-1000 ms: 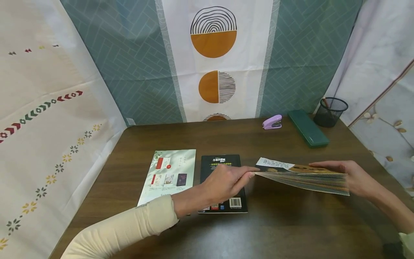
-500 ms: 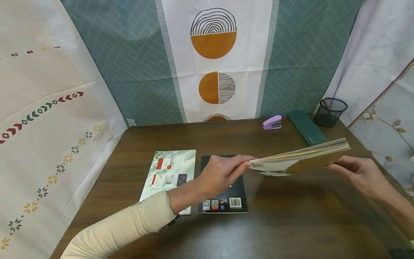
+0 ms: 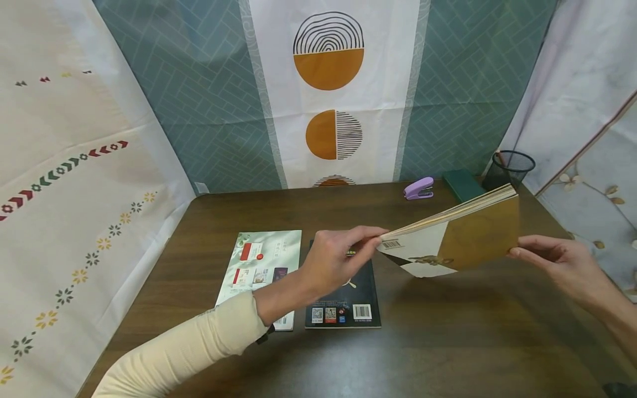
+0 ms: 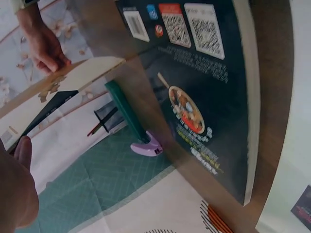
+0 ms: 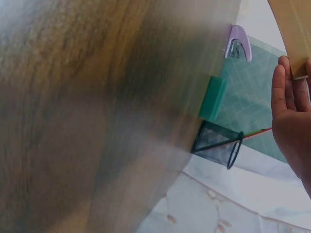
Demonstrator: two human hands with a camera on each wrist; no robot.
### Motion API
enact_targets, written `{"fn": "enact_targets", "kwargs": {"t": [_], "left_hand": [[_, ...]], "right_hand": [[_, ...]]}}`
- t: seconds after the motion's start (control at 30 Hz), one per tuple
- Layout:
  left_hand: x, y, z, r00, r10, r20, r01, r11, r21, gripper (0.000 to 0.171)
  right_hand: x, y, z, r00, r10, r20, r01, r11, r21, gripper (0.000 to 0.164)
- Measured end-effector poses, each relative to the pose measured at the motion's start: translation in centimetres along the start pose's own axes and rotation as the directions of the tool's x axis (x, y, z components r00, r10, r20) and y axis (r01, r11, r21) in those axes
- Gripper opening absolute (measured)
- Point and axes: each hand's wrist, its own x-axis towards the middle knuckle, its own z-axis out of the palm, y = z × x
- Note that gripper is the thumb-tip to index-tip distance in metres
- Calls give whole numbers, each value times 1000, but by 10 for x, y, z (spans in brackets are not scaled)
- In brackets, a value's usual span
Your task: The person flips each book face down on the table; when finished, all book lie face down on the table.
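A brown and white book [image 3: 478, 237] hangs tilted above the right side of the table, its barcoded cover towards me and its page edges up. My left hand [image 3: 335, 265] pinches the book's left end between thumb and fingers. At its lower right corner my right hand [image 3: 564, 268] grips it; in the right wrist view the corner [image 5: 296, 65] lies against the fingers. Beneath my left hand, and partly covered by it, a black book [image 3: 343, 307] lies on the table. Left of that lies a pale green book [image 3: 266, 260], partly behind my left forearm.
A purple stapler [image 3: 419, 188] stands near the back edge of the brown table [image 3: 423, 354]. Beside it lies a green case [image 3: 463, 185], partly hidden by the raised book. A black mesh pen cup [image 3: 502, 171] with a pencil is at the back right corner. Fabric hangs behind and at both sides.
The book has turned over its long axis: its pages faced me earlier, now its cover does. Its right end has risen. My right hand has shifted its hold to the lower corner.
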Motion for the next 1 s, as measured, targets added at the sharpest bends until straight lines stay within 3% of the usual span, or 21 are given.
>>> {"fn": "enact_targets", "kwargs": {"t": [0.33, 0.77, 1.0], "left_hand": [[13, -6, -6, 996, -76, -42, 78, 997, 26, 17], [11, -12, -7, 986, -151, -71, 150, 988, -22, 14], [4, -12, -9, 960, -280, -17, 276, 954, -115, 12]], "right_hand": [[2, -6, 3, 999, 28, -23, -27, 999, 42, 26], [1, -14, 4, 994, 91, -62, -85, 991, 99, 29], [9, -24, -4, 991, 88, -103, -71, 985, 157, 25]]}}
